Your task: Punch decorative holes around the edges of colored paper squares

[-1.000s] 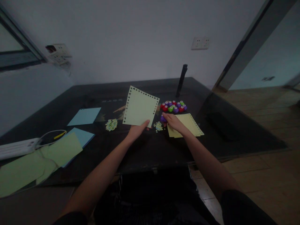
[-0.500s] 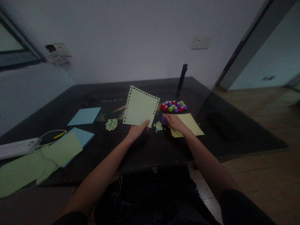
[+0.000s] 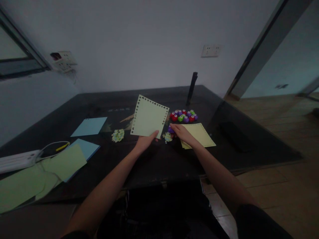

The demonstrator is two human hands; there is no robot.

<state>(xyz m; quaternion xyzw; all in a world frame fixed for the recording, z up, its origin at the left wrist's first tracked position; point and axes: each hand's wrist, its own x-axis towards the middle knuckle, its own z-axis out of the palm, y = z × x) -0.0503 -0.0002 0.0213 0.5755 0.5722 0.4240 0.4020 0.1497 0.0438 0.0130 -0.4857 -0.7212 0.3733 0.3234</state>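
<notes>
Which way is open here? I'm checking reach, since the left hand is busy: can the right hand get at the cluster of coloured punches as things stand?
Probably yes. The right hand already rests on a purple punch, and the cluster of coloured punches lies just beyond its fingers with nothing between them.

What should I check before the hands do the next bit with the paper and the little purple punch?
1. Left hand grips the punched sheet by its lower edge: ok.
2. Right hand on the purple punch: touching, full grip cannot tell.
3. Sheet held up off the table: ok.
4. Yellow sheet lies flat beside the right hand: ok.
5. Paper scraps lie close to the punch: not ok.
</notes>
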